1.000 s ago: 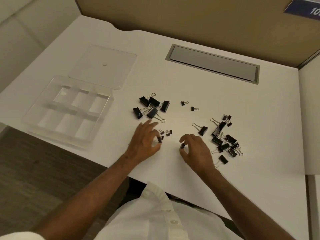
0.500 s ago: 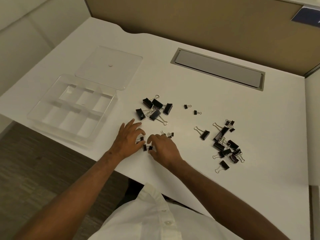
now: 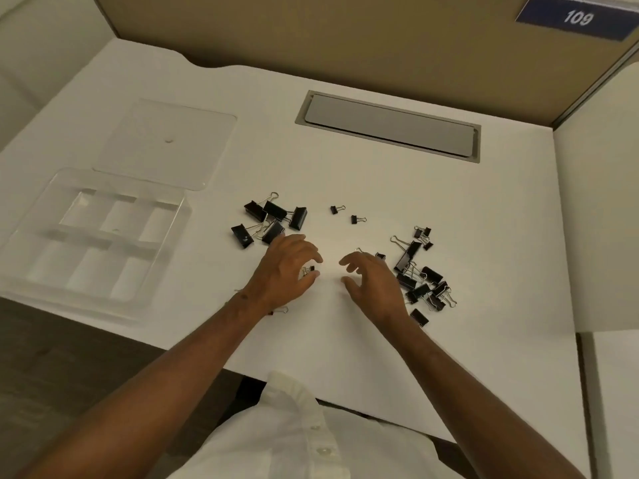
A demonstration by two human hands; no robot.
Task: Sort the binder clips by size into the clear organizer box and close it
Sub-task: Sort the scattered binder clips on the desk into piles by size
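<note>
Black binder clips lie on the white desk in two heaps: a pile of large clips (image 3: 268, 219) left of centre and a mixed pile (image 3: 420, 274) at the right. Two small clips (image 3: 334, 209) (image 3: 356, 219) lie apart between them. My left hand (image 3: 285, 271) pinches a small clip (image 3: 308, 270) between thumb and fingers. A small clip (image 3: 278, 310) shows beside that wrist. My right hand (image 3: 375, 283) hovers with spread fingers and holds nothing, just left of the mixed pile. The clear organizer box (image 3: 20, 261) stands uncovered at the left, its compartments bare.
The box's clear lid (image 3: 166, 143) lies flat behind the box. A grey cable hatch (image 3: 390, 127) is set into the desk at the back. A tan partition wall with a blue sign (image 3: 577, 17) closes off the far side. The desk's front edge runs close to my body.
My right hand has moved right, away from the left hand, and opened. My left hand has shifted right and now pinches a small clip, leaving one by the wrist.
</note>
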